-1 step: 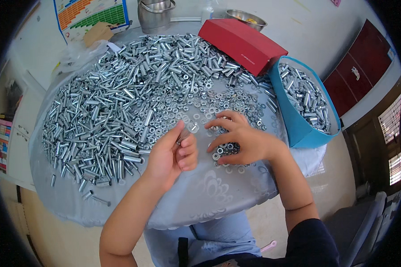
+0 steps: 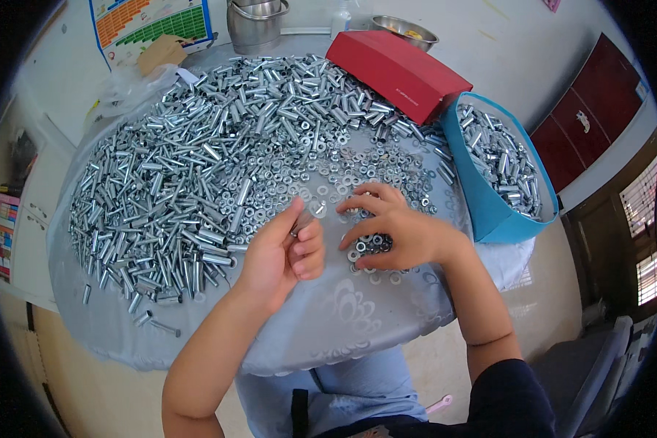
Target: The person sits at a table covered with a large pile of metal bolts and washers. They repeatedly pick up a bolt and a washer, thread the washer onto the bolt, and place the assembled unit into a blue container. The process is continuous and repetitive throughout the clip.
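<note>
My left hand [image 2: 281, 252] is closed, thumb against curled fingers, above the near middle of the table. Part of something small and metallic shows between thumb and fingers, too little of it to name. Just past the fingertips is a pale washer [image 2: 317, 209]; whether it touches them I cannot tell. To its right my right hand [image 2: 394, 230] hovers with fingers spread and bent, holding nothing visible. Beneath that hand lies a small group of nuts [image 2: 360, 248]. Loose nuts and washers [image 2: 288, 171] cover the middle of the table beyond both hands.
A wide heap of metal sleeves and bolts [image 2: 175, 168] fills the table's left and back. At the right stands a blue fabric bin [image 2: 493, 223] full of sleeves. Behind are a red box [image 2: 401, 69], a metal bowl [image 2: 416, 29], a metal pail [image 2: 254, 29] and a plastic bag [image 2: 128, 95].
</note>
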A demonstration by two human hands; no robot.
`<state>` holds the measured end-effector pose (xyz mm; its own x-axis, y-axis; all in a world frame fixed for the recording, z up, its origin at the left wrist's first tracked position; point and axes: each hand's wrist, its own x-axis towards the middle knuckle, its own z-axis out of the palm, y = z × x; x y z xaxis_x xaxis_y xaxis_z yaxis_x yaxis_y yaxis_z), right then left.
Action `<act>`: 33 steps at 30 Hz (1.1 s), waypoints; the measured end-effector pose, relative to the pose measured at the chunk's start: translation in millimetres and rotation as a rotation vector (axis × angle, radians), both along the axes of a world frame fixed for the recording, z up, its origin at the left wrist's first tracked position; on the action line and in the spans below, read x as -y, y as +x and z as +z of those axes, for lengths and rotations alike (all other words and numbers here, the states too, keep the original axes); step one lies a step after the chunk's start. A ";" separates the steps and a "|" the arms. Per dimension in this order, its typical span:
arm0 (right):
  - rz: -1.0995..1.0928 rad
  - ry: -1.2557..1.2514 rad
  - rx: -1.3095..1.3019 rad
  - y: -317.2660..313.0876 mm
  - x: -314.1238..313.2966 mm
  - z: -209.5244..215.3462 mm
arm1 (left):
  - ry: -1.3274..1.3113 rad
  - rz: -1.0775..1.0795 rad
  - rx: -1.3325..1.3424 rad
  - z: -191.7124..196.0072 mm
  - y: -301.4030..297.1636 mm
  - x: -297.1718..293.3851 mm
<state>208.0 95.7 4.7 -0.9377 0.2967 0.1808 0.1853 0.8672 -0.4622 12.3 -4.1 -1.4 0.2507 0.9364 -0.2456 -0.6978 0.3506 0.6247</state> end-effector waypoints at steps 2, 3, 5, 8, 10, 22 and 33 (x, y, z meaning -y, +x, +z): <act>0.003 0.001 0.012 0.5 0.2 0.5 | -0.012 -0.011 -0.010 0.4 1.9 0.3; 0.007 0.001 0.016 0.2 0.1 0.0 | -0.019 -0.014 -0.017 0.5 2.6 0.6; 0.005 -0.018 -0.003 -0.7 0.3 -1.6 | -0.011 -0.014 -0.023 0.8 3.7 1.4; 0.000 -0.048 -0.053 -2.2 0.5 -1.6 | -0.008 -0.003 -0.020 0.4 3.0 1.2; -0.010 -0.058 -0.080 -4.1 0.3 -2.3 | -0.011 0.003 -0.031 0.9 2.7 1.1; 0.034 0.038 -0.044 -1.1 7.5 8.2 | -0.029 0.036 -0.032 2.4 -0.3 0.4; -0.026 0.107 -0.023 -4.2 14.4 4.5 | -0.030 0.034 -0.136 2.7 4.3 -0.4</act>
